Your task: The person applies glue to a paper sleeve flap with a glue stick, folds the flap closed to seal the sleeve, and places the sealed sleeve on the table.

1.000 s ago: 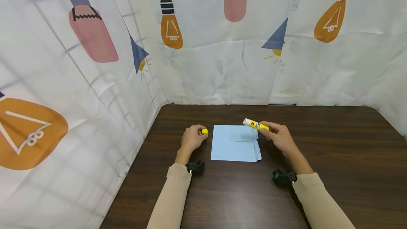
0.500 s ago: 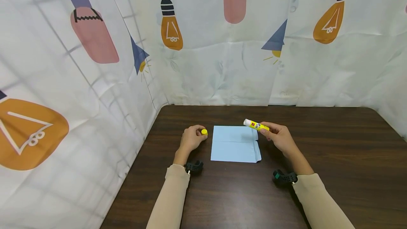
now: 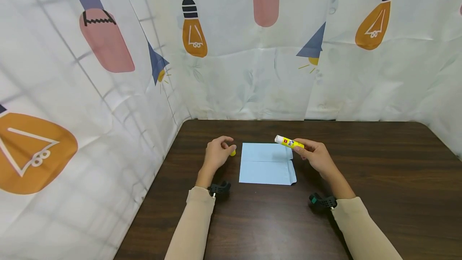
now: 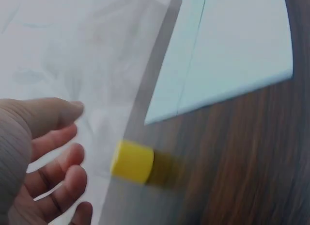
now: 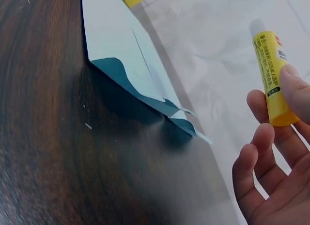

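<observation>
My right hand (image 3: 318,156) pinches a yellow glue stick (image 3: 288,141) between thumb and fingers. Its white end is uncapped and points left, held above the top right corner of a light blue folded sheet of paper (image 3: 265,169). To the left of the sheet, a yellow glue stick cap (image 4: 133,162) stands on the table. My left hand (image 3: 215,155) is beside it with loosely bent fingers (image 4: 75,181), and the left wrist view shows a gap between them and the cap. In the right wrist view, the paper's right edge has raised flaps (image 5: 145,96).
The paper lies on a dark brown wooden table (image 3: 267,220). A white cloth with printed lamps (image 3: 231,79) hangs behind the table and along its left side. Tiny white specks (image 5: 87,125) lie near the paper's right edge.
My left hand has let go of the yellow cap, and its fingers have lifted and spread from it. The right hand with the glue stick has barely moved, slightly left.
</observation>
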A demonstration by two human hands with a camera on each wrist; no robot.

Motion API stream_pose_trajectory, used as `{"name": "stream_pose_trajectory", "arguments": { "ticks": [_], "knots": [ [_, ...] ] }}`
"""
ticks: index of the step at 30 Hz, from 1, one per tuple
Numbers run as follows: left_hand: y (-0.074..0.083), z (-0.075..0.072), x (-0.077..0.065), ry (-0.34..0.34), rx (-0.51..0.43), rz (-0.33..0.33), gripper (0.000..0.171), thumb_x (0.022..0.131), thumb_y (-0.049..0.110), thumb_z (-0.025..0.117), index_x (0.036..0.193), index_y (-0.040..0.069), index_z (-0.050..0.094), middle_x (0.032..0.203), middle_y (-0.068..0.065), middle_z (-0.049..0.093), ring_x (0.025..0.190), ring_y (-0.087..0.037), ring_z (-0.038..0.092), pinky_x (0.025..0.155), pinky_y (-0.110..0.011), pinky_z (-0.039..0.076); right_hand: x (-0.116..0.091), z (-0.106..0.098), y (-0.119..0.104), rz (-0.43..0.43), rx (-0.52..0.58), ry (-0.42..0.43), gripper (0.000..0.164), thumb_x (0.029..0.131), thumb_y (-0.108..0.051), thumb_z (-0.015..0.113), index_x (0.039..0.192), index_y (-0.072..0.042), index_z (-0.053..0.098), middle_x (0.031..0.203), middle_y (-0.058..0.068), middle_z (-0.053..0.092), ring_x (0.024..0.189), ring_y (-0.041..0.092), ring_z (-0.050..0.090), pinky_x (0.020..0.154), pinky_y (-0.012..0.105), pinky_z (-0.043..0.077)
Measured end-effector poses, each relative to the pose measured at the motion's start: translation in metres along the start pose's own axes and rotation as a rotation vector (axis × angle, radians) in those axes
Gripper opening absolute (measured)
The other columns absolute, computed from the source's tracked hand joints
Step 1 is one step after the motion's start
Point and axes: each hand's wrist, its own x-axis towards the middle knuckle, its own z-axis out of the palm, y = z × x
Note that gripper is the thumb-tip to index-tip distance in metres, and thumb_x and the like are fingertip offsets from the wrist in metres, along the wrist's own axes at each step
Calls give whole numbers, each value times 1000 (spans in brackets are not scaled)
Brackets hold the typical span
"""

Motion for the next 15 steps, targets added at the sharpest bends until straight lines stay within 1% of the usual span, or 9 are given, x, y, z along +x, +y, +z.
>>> {"name": "stream_pose_trajectory", "arguments": {
  "ticks": [4,8,11,15],
  "knots": [
    [13,6,-1,-8,-96,63,27,94,25,76,118,12,74,79,-3,62,64,-15,52,60,-27,43,-1,1,-3,-3,-2,-4,43,99,-35,68,134,-9,67,105,13,64,85,23,58,74,32,54],
    [25,14,-4,-27,-190,116,26,94,25,76,117,12,74,80,-1,62,67,-14,53,61,-25,45,-1,3,-5,-7,7,-11,43,99,-35,68,134,-9,67,108,17,65,84,22,58,74,32,54],
    [32,20,-6,-44,-259,130,27,94,26,76,117,12,74,82,-1,62,70,-14,54,62,-24,45,-2,4,-7,-12,20,-14,43,100,-34,68,134,-8,67,111,21,65,85,22,58,74,32,54],
    [40,30,-10,-81,-337,124,24,94,27,76,115,16,75,85,0,63,74,-14,55,65,-24,46,-1,5,-8,-26,38,-21,42,100,-32,67,134,-7,66,113,27,67,84,20,58,75,31,54]
  ]
}}
